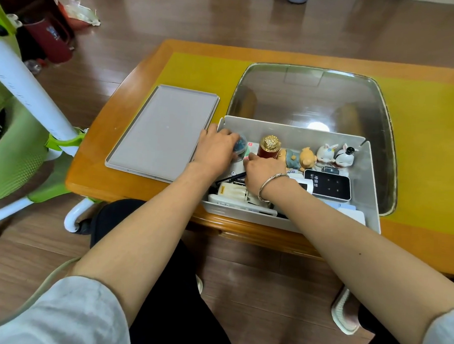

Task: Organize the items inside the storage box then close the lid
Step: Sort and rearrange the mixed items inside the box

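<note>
Left hand gripping round container, inside storage box

Table: wooden, orange-brown, seen under and beyond both hands.
Yellow mat: laid flat on the table, stretched out behind the hands and far to their right.
Metal tray: large, shiny, rounded corners, set on the mat just beyond the hands.
Green and white chair: placed on the floor well to the left of the hands.
Dark red bag: seen on the floor far left and beyond the hands.
Floor: wood-patterned boards.
</note>
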{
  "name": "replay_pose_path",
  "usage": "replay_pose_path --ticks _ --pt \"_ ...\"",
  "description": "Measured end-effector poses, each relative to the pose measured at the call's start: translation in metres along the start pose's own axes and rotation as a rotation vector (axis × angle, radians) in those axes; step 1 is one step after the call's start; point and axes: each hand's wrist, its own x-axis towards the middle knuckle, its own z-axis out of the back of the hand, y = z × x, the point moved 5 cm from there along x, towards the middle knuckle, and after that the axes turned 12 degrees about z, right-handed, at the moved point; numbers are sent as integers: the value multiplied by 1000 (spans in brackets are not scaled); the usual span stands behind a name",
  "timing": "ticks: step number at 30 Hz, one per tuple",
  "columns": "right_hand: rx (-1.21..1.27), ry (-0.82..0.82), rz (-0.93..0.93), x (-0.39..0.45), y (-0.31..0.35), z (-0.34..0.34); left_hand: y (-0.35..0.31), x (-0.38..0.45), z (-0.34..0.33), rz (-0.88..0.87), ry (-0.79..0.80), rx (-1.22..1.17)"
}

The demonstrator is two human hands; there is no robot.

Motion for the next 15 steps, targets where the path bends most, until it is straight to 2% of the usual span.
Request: replay_pose_path --ticks 2,6,8,11,15 --pt "39 -46 26 -3 -3 5 0 -1 1 6 4 -12" --pt "65 -346 -9 -17 -16 28 0 -3 3 1 6 -19" --pt "138 -431 -61 -22 -31 36 0 -4 4 3 6 -13" --pt "217 -429 -116 -23 -58 40 -2 -7 7 -17 -39 93" --pt "250 -329 -127 -16 -73 34 -7 -9 11 -110 -105 204"
